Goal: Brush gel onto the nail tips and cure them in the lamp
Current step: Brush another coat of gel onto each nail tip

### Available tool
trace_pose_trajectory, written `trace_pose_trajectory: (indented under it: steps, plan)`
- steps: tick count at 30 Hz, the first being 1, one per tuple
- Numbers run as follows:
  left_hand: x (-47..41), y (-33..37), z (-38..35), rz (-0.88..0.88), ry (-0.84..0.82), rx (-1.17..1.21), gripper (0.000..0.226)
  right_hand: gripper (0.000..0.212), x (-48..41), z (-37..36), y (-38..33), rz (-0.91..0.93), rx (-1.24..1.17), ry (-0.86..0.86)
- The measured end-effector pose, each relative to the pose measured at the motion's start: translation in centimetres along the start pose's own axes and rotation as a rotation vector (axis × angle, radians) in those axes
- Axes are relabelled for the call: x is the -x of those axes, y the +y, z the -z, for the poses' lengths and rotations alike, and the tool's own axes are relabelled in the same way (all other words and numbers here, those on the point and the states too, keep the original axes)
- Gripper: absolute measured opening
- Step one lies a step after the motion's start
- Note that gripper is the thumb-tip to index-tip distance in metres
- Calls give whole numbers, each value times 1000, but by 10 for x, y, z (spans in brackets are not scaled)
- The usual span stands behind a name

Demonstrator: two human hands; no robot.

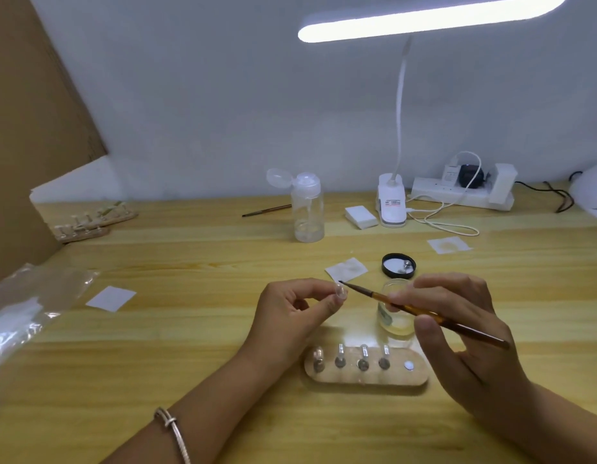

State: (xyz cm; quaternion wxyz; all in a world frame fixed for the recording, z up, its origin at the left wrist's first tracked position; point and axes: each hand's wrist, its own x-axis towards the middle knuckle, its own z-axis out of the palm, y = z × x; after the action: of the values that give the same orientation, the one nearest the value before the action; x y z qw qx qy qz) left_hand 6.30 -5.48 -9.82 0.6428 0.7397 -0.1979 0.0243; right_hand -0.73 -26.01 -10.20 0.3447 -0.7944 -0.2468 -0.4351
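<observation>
- The left hand [290, 309] pinches a clear nail tip [340, 292] between thumb and forefinger, above the table [190, 296].
- The right hand [458, 329] grips a brown brush [424, 318], fingers curled round its handle, and the bristle point meets the nail tip's far edge.
- A small glass jar [396, 319] stands just behind the brush, with its black lid [398, 264] farther back.
- A wooden stand [367, 380] lies near, between the wrists.

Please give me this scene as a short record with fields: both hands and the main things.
Left hand: pinches a clear nail tip
Right hand: holds the brush, bristles at the nail tip
Glass jar: open, behind the brush
Lid: black, upturned, beyond the jar
Holder: wooden, four stands, right end spot empty
Desk lamp: lit
</observation>
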Motion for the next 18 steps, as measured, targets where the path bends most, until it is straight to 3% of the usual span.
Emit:
trace_pose_trajectory:
  steps: [18]
  plan:
    - [0,-4,1,-1,9,0,6,30,1,2,-3,17,-19,-17]
